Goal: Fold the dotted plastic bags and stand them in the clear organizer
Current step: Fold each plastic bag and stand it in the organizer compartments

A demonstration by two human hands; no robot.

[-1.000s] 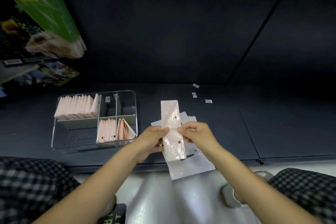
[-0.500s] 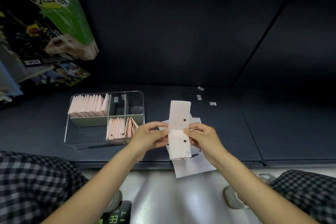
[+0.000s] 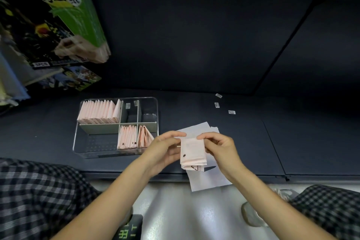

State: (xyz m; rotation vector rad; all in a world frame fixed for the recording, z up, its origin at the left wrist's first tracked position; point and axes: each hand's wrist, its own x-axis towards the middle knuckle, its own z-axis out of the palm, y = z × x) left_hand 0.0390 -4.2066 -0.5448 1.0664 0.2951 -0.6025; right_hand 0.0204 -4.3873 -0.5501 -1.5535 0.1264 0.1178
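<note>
A pale pink dotted plastic bag (image 3: 192, 152), folded into a short thick packet, hangs between both hands above the shelf's front edge. My left hand (image 3: 165, 148) pinches its upper left corner and my right hand (image 3: 218, 148) pinches its upper right corner. Under them lies a small pile of flat unfolded bags (image 3: 206, 181), overhanging the edge. The clear organizer (image 3: 93, 148) stands to the left, with several folded pink bags upright in its back left compartment (image 3: 99, 112) and in two front compartments (image 3: 134, 136).
The dark shelf (image 3: 253, 142) carries three small white labels (image 3: 217, 105) at the back right. Green and dark boxed goods (image 3: 58, 15) hang at the upper left. My checked trouser legs flank a grey floor (image 3: 185, 210) below the shelf edge.
The long folded strip has been folded over once more, top end brought down, so it is now about half as long and thicker. Both hands stayed at its upper edge.
</note>
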